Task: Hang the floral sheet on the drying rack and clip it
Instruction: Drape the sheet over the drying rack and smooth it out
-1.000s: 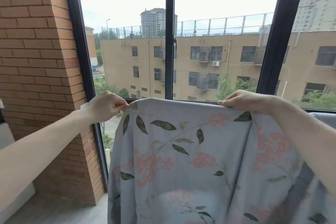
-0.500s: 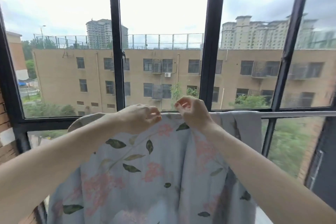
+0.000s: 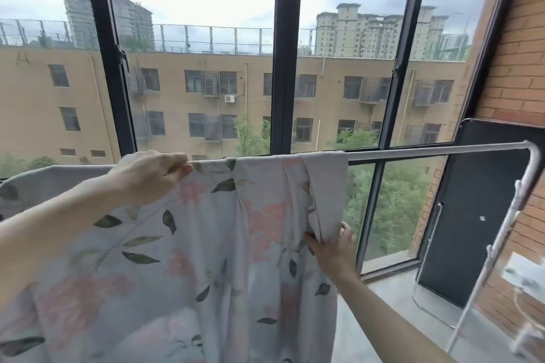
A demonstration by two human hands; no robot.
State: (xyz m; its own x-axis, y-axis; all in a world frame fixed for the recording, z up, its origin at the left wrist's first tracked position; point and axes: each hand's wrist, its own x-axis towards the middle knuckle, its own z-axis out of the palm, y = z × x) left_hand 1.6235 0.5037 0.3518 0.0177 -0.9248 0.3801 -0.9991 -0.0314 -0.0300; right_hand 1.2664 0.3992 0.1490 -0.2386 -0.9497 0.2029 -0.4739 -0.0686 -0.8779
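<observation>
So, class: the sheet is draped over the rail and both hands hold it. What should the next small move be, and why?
Probably the right hand should draw its bunched edge rightward along the rail. The sheet hangs in folds near that hand, bare rail lies to its right, and the left hand pinches the top edge at the rail.

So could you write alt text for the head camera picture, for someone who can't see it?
A person drapes a floral sheet over the white rail of a drying rack by a tall window; the left hand pinches its top edge at the rail, and the right hand grips a hanging fold lower down. No clip is visible on the sheet.
</observation>
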